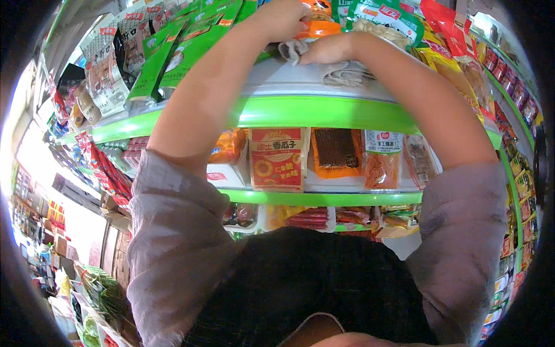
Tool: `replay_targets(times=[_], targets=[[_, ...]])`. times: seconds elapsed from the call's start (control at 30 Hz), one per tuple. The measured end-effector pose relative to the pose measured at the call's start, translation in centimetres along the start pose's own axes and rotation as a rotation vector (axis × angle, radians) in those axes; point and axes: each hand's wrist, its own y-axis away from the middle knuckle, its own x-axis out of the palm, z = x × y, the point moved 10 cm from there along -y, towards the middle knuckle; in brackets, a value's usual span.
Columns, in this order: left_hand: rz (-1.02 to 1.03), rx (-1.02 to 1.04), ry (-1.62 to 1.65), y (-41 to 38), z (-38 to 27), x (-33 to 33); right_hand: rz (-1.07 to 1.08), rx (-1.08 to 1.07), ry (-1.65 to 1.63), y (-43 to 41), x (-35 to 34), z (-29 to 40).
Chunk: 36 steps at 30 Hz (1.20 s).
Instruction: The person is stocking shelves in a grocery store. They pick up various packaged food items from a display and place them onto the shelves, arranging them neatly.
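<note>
My right hand grips a grey cloth on the white upper shelf. A folded grey cloth part lies beneath that hand, near the shelf's front; whether it is the same piece is unclear. Farther in, my left hand is at the left edge of an orange snack packet. Its fingers are partly hidden, so its hold on the packet cannot be made out. Right of the packet leans a green-and-white bag of pale dried food. Green packets stand in a row to the left.
A bright green strip edges the shelf. Below it stand a red sunflower seed bag, an orange-edged dark packet and a clear-fronted packet. Yellow packets lean at the right. Leafy vegetables lie at lower left.
</note>
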Motion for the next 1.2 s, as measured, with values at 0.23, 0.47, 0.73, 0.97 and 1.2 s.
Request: replay_targets(times=[0.23,0.47,0.73,0.97,1.2], targets=[[0.071,0.017,0.037,0.5,0.3,0.8,-0.237,-0.467,-0.344,3.4,-0.5,9.6],[0.131,-0.052,0.114,1.2,-0.4,0.4,-0.669,-0.111,0.025,11.2,-0.9,5.2],[0.143,-0.035,0.234,1.6,-0.6,0.8,-1.447,-0.024,0.266,25.4,0.6,0.2],[-0.221,0.036,0.137,0.8,-7.8,-6.7,-1.489,-0.227,0.464,22.4,8.4,3.5],[-0.308,0.047,0.147,9.3,-17.7,-6.4,-1.560,0.000,0.348,28.3,10.4,-7.1]])
